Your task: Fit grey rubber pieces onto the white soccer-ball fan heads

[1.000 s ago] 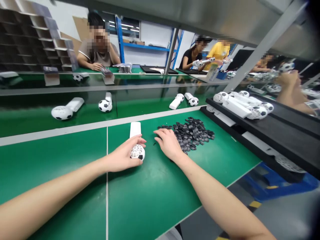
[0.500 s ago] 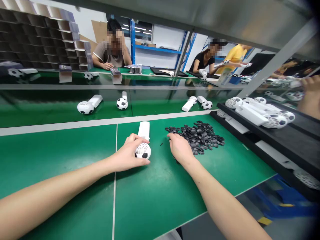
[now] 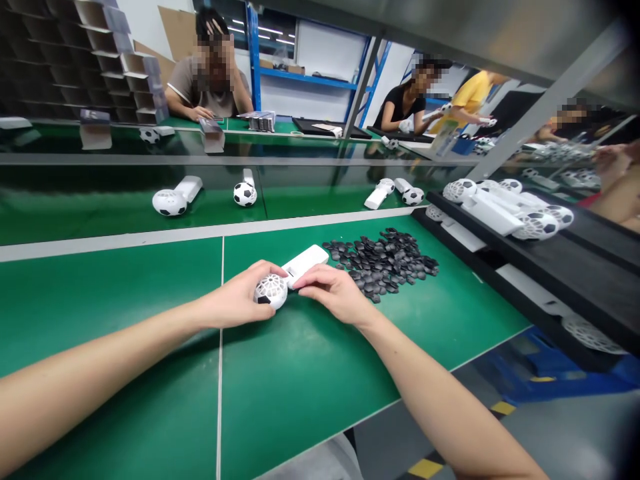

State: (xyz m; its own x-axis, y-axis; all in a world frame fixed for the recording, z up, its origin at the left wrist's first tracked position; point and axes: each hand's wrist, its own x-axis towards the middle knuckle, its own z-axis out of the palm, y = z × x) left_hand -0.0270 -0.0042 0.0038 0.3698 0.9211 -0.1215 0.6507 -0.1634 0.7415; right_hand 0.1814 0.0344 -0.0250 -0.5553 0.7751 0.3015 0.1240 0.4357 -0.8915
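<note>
A white soccer-ball device with a ball-shaped openwork head and a flat handle lies on the green table. My left hand is closed round its ball head, thumb in front and fingers behind. The handle points away to the right. My right hand is pinched at the near end of that handle, beside the ball. Whatever sits between those fingertips, if anything, is hidden. Just beyond my right hand spreads a heap of small black pieces.
Similar devices lie on the dark green strip behind the table. At the right, stacked black trays hold more of them. A slanted metal post stands at the back right. Several people sit across the line.
My right hand has moved left from the black heap to the device. The handle has swung to point right, and my left hand with the ball has shifted slightly left. The view has shifted.
</note>
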